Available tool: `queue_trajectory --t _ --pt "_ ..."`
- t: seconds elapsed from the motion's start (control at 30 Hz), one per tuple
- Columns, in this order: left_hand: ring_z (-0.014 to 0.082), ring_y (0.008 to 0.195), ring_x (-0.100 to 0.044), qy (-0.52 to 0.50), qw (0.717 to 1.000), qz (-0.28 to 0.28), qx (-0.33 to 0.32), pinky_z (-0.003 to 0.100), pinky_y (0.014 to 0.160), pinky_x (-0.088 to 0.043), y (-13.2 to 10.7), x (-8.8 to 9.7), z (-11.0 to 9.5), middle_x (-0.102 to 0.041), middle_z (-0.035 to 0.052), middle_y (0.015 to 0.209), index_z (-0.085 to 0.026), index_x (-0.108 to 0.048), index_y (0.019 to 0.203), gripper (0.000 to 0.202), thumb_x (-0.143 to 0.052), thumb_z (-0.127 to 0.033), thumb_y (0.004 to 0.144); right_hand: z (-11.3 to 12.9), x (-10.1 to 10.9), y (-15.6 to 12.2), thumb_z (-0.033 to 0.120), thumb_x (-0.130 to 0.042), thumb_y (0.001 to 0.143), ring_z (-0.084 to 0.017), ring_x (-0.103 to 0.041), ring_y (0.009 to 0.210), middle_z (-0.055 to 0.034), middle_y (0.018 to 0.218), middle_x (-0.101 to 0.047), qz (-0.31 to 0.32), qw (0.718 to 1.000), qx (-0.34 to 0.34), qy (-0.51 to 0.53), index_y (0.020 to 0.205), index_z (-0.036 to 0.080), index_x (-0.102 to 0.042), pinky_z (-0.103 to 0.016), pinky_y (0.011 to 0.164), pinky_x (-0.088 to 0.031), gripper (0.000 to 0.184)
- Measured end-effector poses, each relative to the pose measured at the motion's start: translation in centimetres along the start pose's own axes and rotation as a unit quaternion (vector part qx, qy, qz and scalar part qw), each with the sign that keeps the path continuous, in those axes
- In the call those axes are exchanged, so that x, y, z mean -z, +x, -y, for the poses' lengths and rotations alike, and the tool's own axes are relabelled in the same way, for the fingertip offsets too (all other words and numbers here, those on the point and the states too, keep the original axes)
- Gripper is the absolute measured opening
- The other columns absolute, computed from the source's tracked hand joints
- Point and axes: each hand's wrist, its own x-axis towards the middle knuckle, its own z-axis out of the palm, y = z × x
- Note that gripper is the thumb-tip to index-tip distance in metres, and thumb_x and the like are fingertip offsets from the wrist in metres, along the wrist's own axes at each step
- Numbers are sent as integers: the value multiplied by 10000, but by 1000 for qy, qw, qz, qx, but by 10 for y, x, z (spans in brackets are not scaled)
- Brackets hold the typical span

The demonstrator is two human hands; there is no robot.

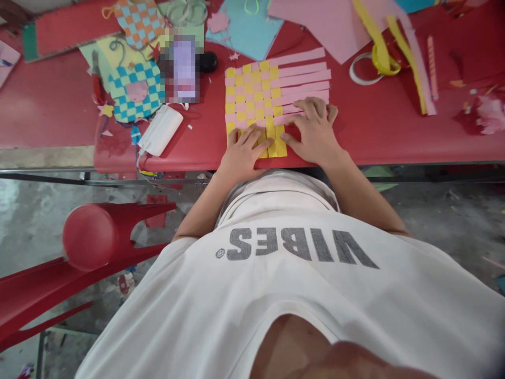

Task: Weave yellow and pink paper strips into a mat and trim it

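Note:
A pink and yellow woven paper mat [252, 97] lies flat at the front of the red table. Its loose pink paper strips [305, 73] fan out to the right, and yellow strip ends [278, 147] point toward my body. My left hand [245, 152] rests on the mat's lower left part, fingers spread over the weave. At the lower right edge, my right hand [315, 129] lies over the lowest pink strips with its fingers apart and bent. Its thumb reaches to the yellow strips. Parts of the lower rows are hidden beneath both hands.
On the left lie a white power bank [161, 130], a blurred phone [184, 68], a blue-green woven piece [136, 90] and red-handled pliers [97, 87]. Tape rolls [382, 60] and yellow strips sit to the right. A red stool [90, 237] stands below the table [355, 142].

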Motion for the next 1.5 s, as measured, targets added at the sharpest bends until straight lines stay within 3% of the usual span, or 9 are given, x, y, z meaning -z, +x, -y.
queue_trajectory --t 0.3,0.5,0.67,1.17,1.5 --pt "463 1804 -390 -10 1000 5 3 738 1483 -226 0 4 -2 -480 155 1898 -339 -586 1747 790 -793 -529 1008 0 -1 0 843 -372 1131 -545 -323 1738 -115 1878 -476 9 1000 2 -11 1713 389 -614 -900 1324 -226 776" --pt "460 1797 -402 -6 1000 9 2 725 1469 -255 1 4 -2 -476 171 1898 -317 -588 1745 794 -791 -522 1006 0 -3 0 867 -432 1114 -572 -323 1725 -132 1871 -487 10 1000 14 -15 1743 379 -587 -888 1315 -229 811" --pt "456 1788 -416 0 1000 6 -1 725 1460 -274 1 5 -2 -485 177 1892 -313 -598 1739 784 -786 -533 1010 1 -2 0 819 -460 1116 -583 -319 1727 -102 1879 -488 8 1000 5 -7 1727 397 -610 -898 1316 -209 757" --pt "446 1785 -429 20 1000 1 -5 716 1471 -276 1 2 -1 -490 170 1890 -303 -602 1739 794 -802 -528 1004 -1 -5 1 912 -440 1089 -588 -362 1679 -121 1863 -503 3 999 36 -17 1617 385 -687 -880 1291 -262 786" --pt "444 1794 -416 11 1000 -3 -5 715 1476 -258 0 2 -1 -483 170 1897 -300 -601 1734 776 -791 -519 1015 -2 -7 4 873 -418 1100 -598 -412 1624 -135 1781 -605 -27 999 31 5 1565 371 -737 -896 1227 -237 756"
